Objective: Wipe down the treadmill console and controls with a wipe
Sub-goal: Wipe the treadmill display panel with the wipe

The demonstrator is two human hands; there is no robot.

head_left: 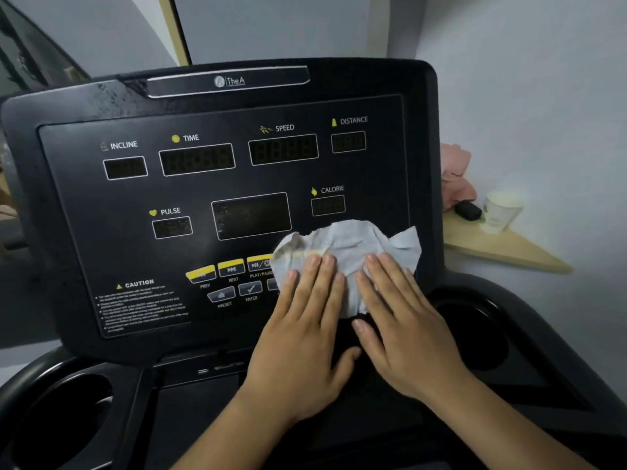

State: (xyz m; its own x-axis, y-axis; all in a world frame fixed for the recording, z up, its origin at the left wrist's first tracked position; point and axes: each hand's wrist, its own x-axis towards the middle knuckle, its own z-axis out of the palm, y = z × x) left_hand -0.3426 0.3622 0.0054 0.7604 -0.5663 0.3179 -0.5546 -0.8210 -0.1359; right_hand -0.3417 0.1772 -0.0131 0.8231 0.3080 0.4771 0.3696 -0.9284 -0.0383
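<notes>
The black treadmill console (135, 232) fills the view, with dark display windows and yellow and grey buttons (230, 269) along its lower middle. A crumpled white wipe (353, 245) lies on the lower right of the panel, covering some buttons. My left hand (305, 330) and my right hand (403, 320) lie side by side, fingers straight, pressing the wipe's lower part flat against the console.
Cup holders sit at the lower left (64, 425) and right (471, 330) of the console. To the right, a wooden corner shelf (502, 249) holds a white paper cup (498, 212), a small black object (468, 210) and a pink cloth (456, 174). Grey walls stand behind.
</notes>
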